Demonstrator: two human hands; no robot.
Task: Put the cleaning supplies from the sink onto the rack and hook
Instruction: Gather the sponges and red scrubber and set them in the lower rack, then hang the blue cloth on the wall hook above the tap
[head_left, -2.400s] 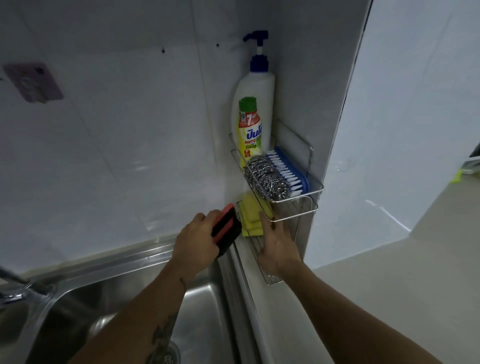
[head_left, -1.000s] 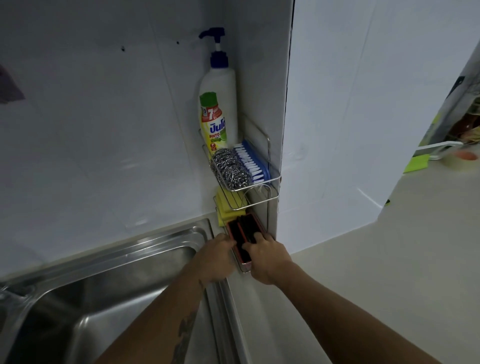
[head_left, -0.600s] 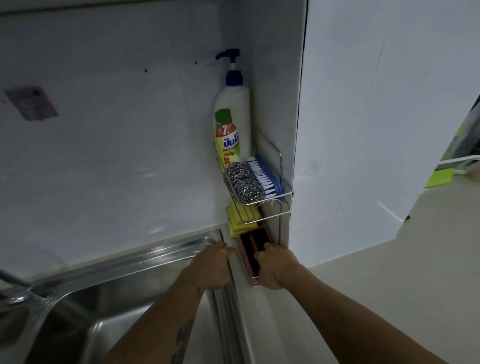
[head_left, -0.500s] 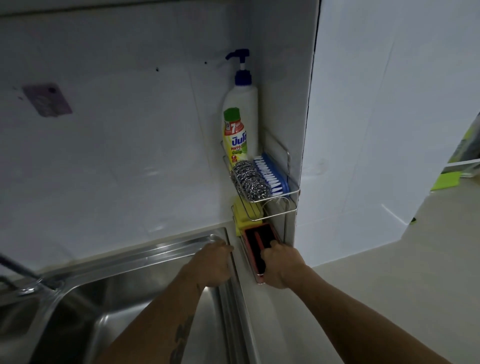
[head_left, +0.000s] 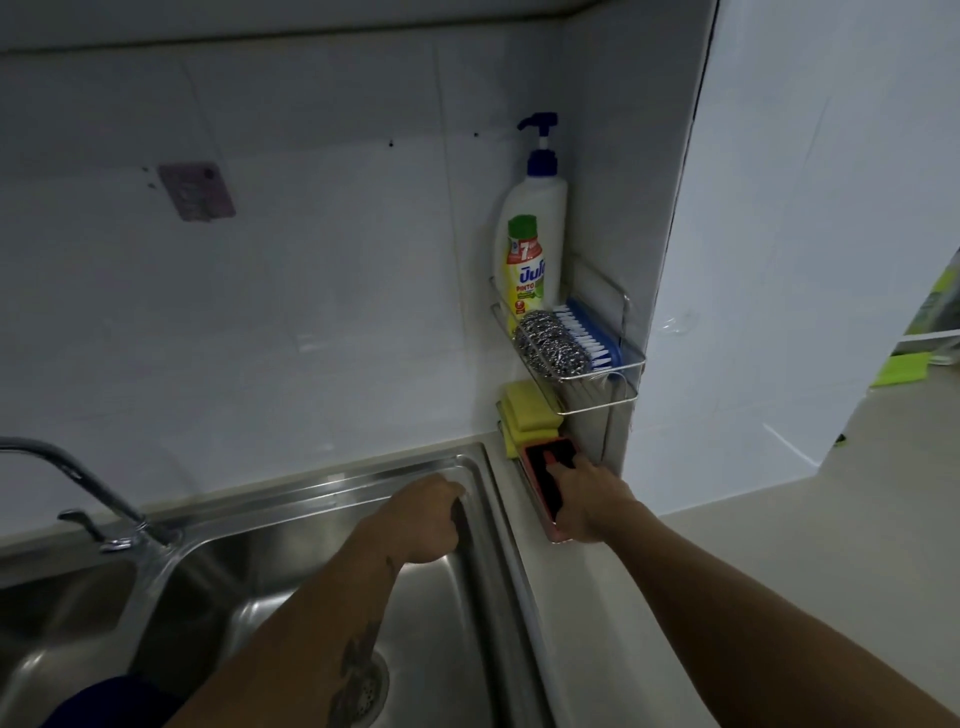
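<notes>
1. Here, a steel sink (head_left: 483, 525) sits left of a pale counter (head_left: 753, 582), with a wire rack (head_left: 631, 387) in the far tiled corner.
2. The right hand (head_left: 589, 501) rests on the red-and-black scrubber (head_left: 545, 470) on the rack's lower tier.
3. The left hand (head_left: 423, 519), curled and empty, hangs over the sink's rim.

Red-black scrubber (head_left: 548, 470) now on rack (head_left: 597, 402)

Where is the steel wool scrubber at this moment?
In the head view, the steel wool scrubber lies on the upper rack shelf, right of centre, between the soap bottle and the blue brush.
</notes>
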